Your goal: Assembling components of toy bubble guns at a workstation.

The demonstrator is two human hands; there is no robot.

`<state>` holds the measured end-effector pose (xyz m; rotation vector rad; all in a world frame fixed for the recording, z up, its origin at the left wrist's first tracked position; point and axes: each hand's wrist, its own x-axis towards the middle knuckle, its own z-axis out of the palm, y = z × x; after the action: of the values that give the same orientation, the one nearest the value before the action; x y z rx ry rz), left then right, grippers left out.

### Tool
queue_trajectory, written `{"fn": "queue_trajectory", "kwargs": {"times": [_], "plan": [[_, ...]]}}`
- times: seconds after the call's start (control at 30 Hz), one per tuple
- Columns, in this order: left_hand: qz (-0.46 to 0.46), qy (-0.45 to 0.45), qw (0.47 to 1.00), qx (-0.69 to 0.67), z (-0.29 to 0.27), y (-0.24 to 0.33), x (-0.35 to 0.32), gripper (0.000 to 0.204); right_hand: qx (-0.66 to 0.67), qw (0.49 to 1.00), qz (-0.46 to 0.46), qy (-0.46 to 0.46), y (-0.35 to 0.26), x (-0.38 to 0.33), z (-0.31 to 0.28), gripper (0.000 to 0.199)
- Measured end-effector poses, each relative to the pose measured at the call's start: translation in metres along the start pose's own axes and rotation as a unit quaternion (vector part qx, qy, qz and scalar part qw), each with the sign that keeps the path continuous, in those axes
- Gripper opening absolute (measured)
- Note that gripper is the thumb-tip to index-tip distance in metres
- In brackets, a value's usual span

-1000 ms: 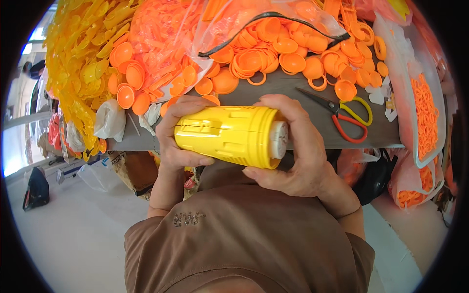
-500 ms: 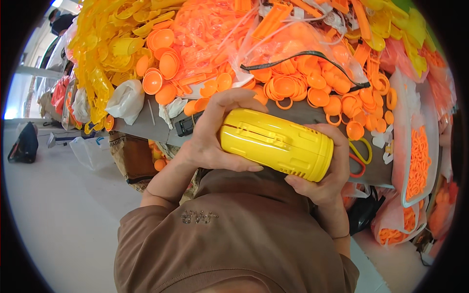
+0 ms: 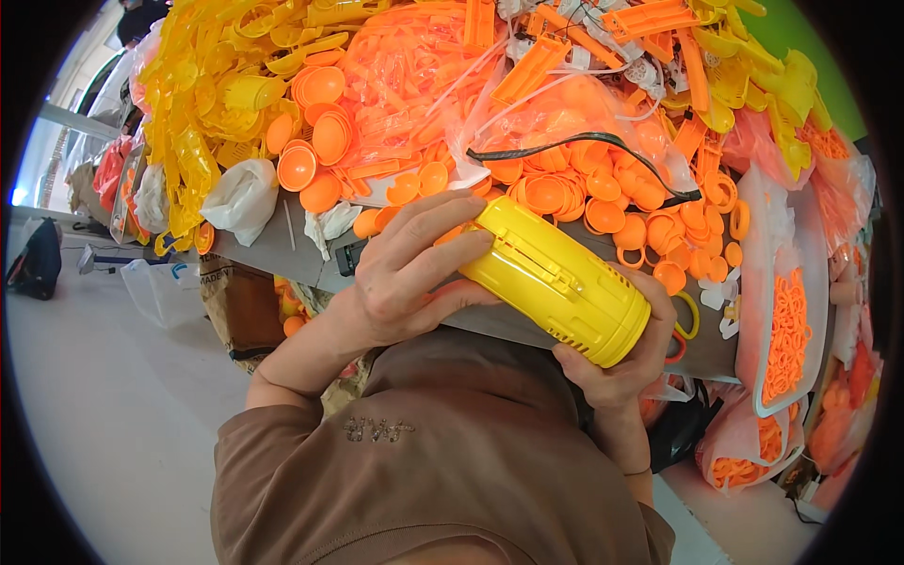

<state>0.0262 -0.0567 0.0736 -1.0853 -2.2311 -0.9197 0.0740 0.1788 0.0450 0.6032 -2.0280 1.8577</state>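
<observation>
I saw the left hand (image 3: 405, 273) clamped around the upper end of the yellow cylinder (image 3: 556, 280), while the right hand (image 3: 617, 367) gripped its lower end from beneath. The cylinder lay tilted just in front of the table (image 3: 282, 250), below the heap of orange caps (image 3: 603, 193).

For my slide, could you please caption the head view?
Both hands, left hand and right hand, hold a yellow ribbed cylinder before a table heaped with orange caps.
</observation>
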Motion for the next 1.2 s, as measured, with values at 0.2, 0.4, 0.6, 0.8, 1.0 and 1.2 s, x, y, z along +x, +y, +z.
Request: {"fn": "queue_trajectory", "kwargs": {"times": [0.2,0.4,0.6,0.8,1.0,1.2], "plan": [[-0.068,-0.112,0.985,-0.114,-0.014,0.001,0.014,0.052,0.009,0.999,-0.017,-0.029,0.006,-0.003,0.001,0.079],[-0.014,-0.043,0.981,-0.190,-0.009,-0.010,0.015,0.057,0.071,0.997,0.024,-0.014,0.006,-0.004,0.000,0.081],[-0.228,0.150,0.873,-0.405,0.037,0.007,0.006,0.050,-0.013,0.999,-0.048,0.004,0.010,-0.006,0.010,0.082],[-0.212,0.201,0.880,-0.374,0.049,-0.007,0.015,0.047,-0.041,0.997,-0.060,0.014,0.007,-0.002,0.020,0.083],[-0.192,0.194,0.903,-0.333,0.054,-0.010,0.008,0.050,-0.047,0.997,-0.060,0.007,0.015,-0.001,0.012,0.081],[-0.129,0.096,0.932,-0.326,0.041,0.004,0.014,0.047,0.106,0.994,0.018,-0.009,0.016,0.003,-0.004,0.078]]}}
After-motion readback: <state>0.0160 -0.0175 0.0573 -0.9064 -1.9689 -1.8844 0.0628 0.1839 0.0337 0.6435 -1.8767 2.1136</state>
